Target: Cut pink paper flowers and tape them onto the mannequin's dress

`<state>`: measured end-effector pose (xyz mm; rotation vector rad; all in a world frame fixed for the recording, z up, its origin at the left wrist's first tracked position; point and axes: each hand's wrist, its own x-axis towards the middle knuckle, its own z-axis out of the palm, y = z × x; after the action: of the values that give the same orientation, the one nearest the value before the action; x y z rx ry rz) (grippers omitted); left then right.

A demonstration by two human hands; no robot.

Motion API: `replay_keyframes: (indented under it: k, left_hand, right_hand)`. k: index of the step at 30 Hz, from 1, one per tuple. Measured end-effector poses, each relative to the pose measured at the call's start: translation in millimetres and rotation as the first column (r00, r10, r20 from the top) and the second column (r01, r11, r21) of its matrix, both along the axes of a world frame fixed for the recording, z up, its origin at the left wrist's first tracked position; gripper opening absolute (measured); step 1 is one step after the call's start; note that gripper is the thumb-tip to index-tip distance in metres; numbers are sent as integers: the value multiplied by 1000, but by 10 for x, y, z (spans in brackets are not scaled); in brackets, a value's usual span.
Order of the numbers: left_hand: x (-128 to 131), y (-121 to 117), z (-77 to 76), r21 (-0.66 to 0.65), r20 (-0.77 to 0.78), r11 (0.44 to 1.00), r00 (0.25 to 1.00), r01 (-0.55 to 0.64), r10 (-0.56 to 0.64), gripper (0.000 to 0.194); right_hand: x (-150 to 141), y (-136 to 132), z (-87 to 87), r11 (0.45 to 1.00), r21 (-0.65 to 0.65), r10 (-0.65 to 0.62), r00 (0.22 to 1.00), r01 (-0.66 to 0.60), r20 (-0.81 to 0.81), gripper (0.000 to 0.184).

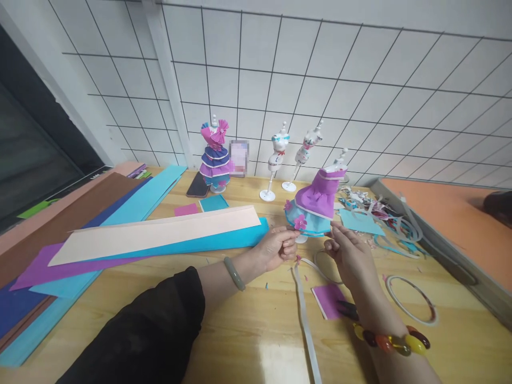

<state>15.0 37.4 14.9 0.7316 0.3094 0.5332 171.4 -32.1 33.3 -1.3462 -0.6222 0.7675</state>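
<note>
A small white mannequin point(340, 159) leans to the right, wearing a purple and light-blue paper dress point(316, 194) with pink flowers on its skirt. My left hand point(279, 245) is closed, thumb and forefinger pinching the skirt's lower edge beside a flower. At the other side, my right hand point(350, 249) pinches the hem near its right corner. Part of the mannequin's white base point(301, 239) shows under the skirt. A white ribbon point(304, 320) runs down the table below my hands. Close to my right wrist lie a purple paper square point(326, 301) and a dark-handled tool point(347, 309), partly hidden.
Long coloured paper sheets point(160, 232) cover the left side. Behind stand a dressed mannequin point(216, 154), two bare mannequins point(279, 154) and a phone point(198, 185). Scraps and ribbons point(372, 205) pile up at right, near a ribbon roll point(412, 300) and a raised edge point(440, 250).
</note>
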Motion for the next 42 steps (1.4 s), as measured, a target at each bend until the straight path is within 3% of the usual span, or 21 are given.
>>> replay_keyframes:
  k: [6, 10, 13, 17, 21, 27, 31, 39, 42]
  left_hand:
    - [8, -40, -25, -11, -7, 1000, 1000, 25, -25, 21]
    - [-6, -67, 25, -2, 1, 999, 999, 41, -41, 24]
    - [-21, -84, 64, 24, -6, 999, 999, 42, -42, 28]
    - [-36, -104, 79, 38, -5, 999, 999, 38, -38, 24]
    - [-42, -106, 74, 13, -12, 1000, 1000, 29, -29, 24]
    - [-46, -108, 89, -18, 30, 1000, 999, 19, -18, 29]
    - [-47, -96, 80, -11, 27, 999, 999, 34, -34, 33]
    - [-48, -86, 112, 1, -4, 1000, 1000, 25, -25, 33]
    - [-54, -91, 128, 7, -17, 1000, 1000, 17, -17, 33]
  right_hand:
    - [77, -39, 84, 991, 54, -129, 977, 121, 167, 37]
    - [148, -70, 391, 973, 138, -224, 908, 186, 353, 35]
    - [157, -21, 778, 971, 153, -240, 760, 185, 604, 37]
    - [109, 169, 1305, 989, 119, -146, 508, 86, 849, 39]
    - [88, 402, 1584, 1000, -8, 18, 399, -28, 917, 37]
    - [87, 507, 1640, 999, -45, 51, 346, -24, 937, 31]
    - [25, 458, 1663, 991, -69, 101, 318, -110, 943, 35]
    - [-17, 478, 1645, 997, -21, 50, 450, -69, 892, 29]
    - [-1, 514, 1633, 999, -1, 16, 463, -33, 886, 30]
